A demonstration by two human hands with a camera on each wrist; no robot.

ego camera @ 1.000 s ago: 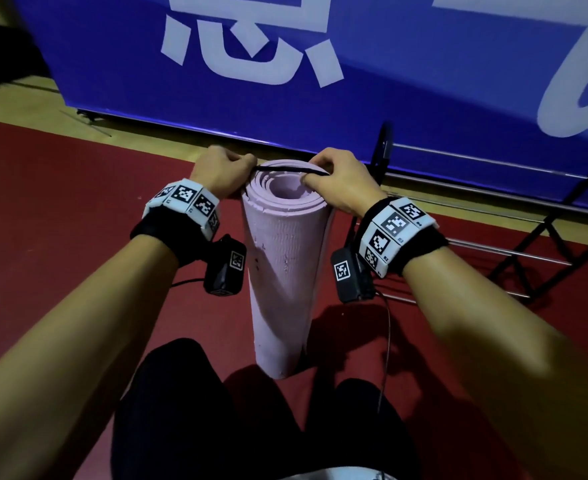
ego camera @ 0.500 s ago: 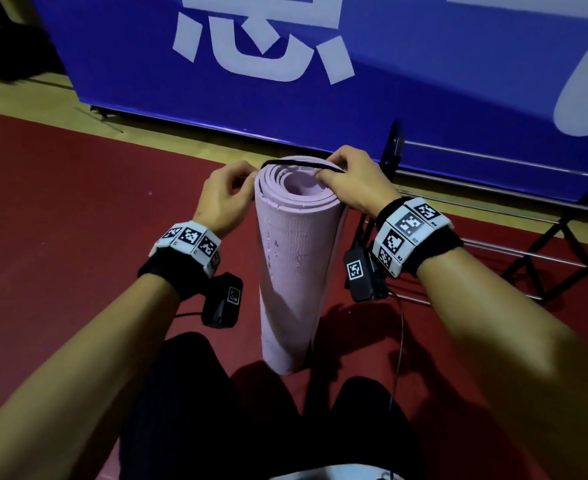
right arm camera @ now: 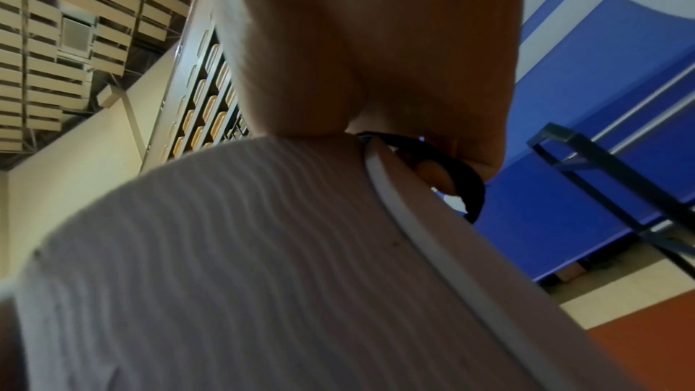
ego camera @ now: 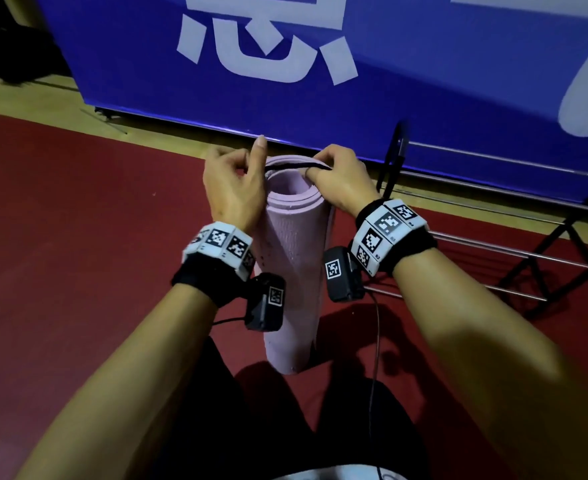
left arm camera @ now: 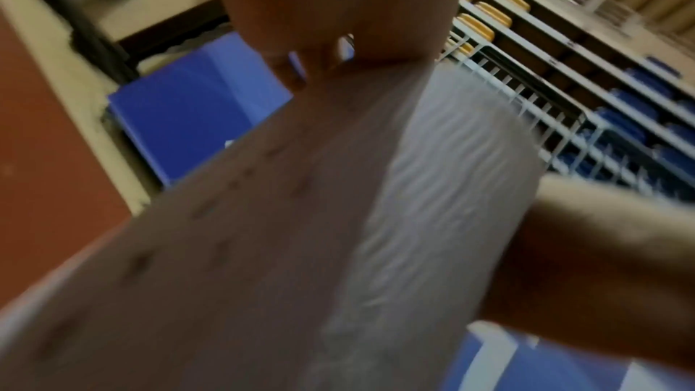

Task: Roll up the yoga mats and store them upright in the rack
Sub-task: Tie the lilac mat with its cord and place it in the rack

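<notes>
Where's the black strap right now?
In the head view, the black strap is stretched across the top rim of the upright pink mat, held between the left hand and right hand.

Floor (ego camera: 78,237): dark red sports surface, with a tan strip (ego camera: 43,98) along its far edge. Blue banner (ego camera: 424,81) with large white characters stands upright on that strip. Dim light; hard shadows on the red floor. Wrist views show tiered stands with rows of yellow seats (left arm camera: 485,15) and blue seats (left arm camera: 620,130), a cream wall (right arm camera: 75,159), and a slatted ceiling (right arm camera: 56,40).
</notes>
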